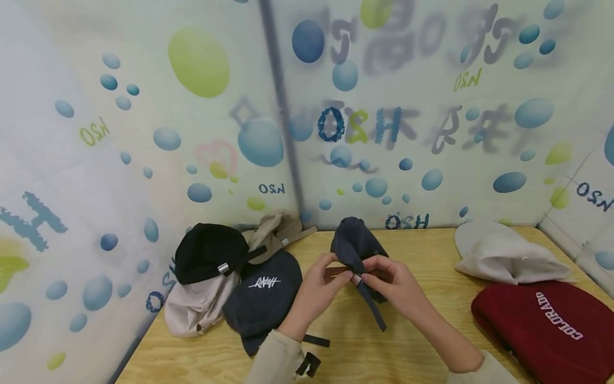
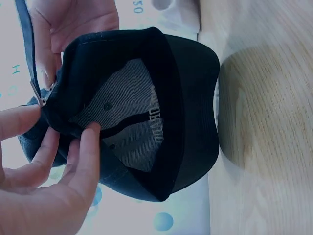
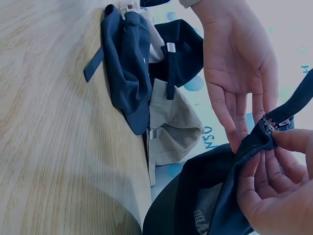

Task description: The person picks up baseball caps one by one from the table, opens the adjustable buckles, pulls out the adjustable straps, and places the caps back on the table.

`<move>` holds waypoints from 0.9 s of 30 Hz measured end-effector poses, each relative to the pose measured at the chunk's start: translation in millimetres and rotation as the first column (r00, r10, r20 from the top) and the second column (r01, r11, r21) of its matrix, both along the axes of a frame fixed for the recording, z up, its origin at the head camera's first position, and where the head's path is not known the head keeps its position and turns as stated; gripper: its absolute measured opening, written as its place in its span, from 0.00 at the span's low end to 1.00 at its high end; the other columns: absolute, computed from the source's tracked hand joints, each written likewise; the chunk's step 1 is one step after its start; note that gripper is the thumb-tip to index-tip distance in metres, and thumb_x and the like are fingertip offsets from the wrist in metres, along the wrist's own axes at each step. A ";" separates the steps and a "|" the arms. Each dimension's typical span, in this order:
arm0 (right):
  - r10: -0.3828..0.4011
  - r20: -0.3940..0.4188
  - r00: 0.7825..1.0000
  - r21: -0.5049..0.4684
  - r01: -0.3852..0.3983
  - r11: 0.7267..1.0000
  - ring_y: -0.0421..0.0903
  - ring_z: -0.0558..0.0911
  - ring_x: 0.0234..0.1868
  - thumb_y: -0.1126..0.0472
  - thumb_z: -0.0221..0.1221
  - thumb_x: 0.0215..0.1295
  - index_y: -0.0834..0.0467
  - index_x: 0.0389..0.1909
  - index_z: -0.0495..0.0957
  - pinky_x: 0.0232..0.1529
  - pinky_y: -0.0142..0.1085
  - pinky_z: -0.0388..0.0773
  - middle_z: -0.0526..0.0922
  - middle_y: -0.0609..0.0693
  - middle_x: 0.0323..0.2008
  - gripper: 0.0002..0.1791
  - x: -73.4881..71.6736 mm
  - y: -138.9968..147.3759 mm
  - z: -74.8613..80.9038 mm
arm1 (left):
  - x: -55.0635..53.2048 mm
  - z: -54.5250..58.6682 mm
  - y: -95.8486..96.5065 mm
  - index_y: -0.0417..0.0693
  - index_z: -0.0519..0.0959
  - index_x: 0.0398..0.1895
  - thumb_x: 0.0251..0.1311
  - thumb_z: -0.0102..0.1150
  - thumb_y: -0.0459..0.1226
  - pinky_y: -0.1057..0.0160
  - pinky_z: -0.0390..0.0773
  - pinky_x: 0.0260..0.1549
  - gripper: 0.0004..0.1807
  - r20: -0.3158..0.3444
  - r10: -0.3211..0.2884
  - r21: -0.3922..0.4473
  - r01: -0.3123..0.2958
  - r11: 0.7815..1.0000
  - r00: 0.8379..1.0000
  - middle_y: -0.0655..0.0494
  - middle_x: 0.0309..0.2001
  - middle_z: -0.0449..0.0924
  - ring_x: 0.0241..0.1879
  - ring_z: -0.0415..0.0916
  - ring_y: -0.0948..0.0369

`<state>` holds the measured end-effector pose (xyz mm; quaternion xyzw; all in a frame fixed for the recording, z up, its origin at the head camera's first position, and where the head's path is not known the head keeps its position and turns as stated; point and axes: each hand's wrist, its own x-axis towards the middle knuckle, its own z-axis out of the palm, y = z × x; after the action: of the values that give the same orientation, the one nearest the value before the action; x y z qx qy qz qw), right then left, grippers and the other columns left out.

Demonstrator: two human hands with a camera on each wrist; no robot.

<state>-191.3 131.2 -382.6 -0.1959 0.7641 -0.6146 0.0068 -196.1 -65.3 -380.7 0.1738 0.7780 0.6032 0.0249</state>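
Note:
A dark navy baseball cap (image 1: 352, 237) is held up over the table between both hands, its back strap (image 1: 373, 310) hanging loose toward me. The left hand (image 1: 317, 288) grips the back band, thumb and forefinger close to the strap's metal buckle (image 3: 269, 125). From the other side the right hand (image 1: 397, 282) pinches the band beside that buckle, thumb on top and fingers curled beneath. Seen from the left wrist, the cap's inside faces the camera, and its brim (image 2: 200, 112) points away from the hands, with reversed lettering showing through the front panel.
To the left lie a black cap (image 1: 211, 253), a pale pink cap (image 1: 194, 314), a beige cap (image 1: 275, 229) and a navy cap with white lettering (image 1: 268, 304). Rightward, an off-white cap (image 1: 508, 256) lies behind a dark red cap (image 1: 537, 325). A printed curtain (image 1: 408, 80) borders the wooden table (image 1: 412, 352).

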 end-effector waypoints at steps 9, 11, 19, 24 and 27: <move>-0.012 -0.008 1.000 0.020 0.012 1.000 0.35 0.82 0.37 0.66 0.59 0.70 0.68 0.47 0.79 0.41 0.30 0.81 0.83 0.64 0.42 0.10 -0.2 -1.0 -3.3 | -1.6 -0.8 -1.8 0.44 0.81 0.52 0.65 0.63 0.37 0.58 0.82 0.50 0.13 0.021 0.027 0.023 -0.027 0.999 0.999 0.45 0.55 0.81 0.53 0.83 0.50; -0.013 -0.003 1.000 0.020 0.013 1.000 0.35 0.82 0.37 0.66 0.59 0.70 0.69 0.47 0.79 0.41 0.30 0.81 0.83 0.64 0.43 0.10 0.1 -1.9 -4.0 | -1.3 -1.1 -1.9 0.45 0.82 0.49 0.65 0.63 0.36 0.62 0.82 0.47 0.11 0.013 0.036 0.015 -0.036 0.999 0.999 0.46 0.52 0.82 0.50 0.85 0.51; 0.031 0.002 1.000 0.037 -0.031 0.999 0.36 0.83 0.38 0.64 0.58 0.71 0.68 0.48 0.79 0.42 0.31 0.81 0.84 0.63 0.42 0.11 1.0 -0.8 -5.0 | -4.8 -5.4 -3.3 0.43 0.81 0.42 0.67 0.61 0.35 0.64 0.83 0.44 0.06 -0.058 0.110 0.000 -0.110 0.994 0.992 0.45 0.47 0.83 0.46 0.86 0.52; 0.086 0.001 0.996 0.044 -0.086 0.995 0.36 0.83 0.38 0.63 0.57 0.72 0.68 0.48 0.78 0.42 0.32 0.81 0.83 0.63 0.42 0.12 2.6 2.4 -3.5 | -7.9 -8.1 -8.4 0.43 0.80 0.42 0.68 0.60 0.34 0.64 0.83 0.46 0.05 -0.089 0.166 0.004 -0.167 0.986 0.982 0.45 0.47 0.83 0.48 0.85 0.51; 0.117 -0.008 0.993 0.038 -0.117 0.992 0.36 0.82 0.38 0.63 0.56 0.72 0.69 0.48 0.78 0.42 0.31 0.81 0.83 0.63 0.42 0.12 3.5 4.5 -2.1 | -9.3 -9.2 -11.9 0.42 0.80 0.43 0.68 0.59 0.34 0.63 0.83 0.46 0.05 -0.096 0.175 0.000 -0.176 0.984 0.980 0.45 0.49 0.82 0.47 0.85 0.51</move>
<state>-187.7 135.7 -384.7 -0.2434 0.7627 -0.5976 0.0427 -205.4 -77.2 -389.9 0.1328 0.7932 0.5908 -0.0649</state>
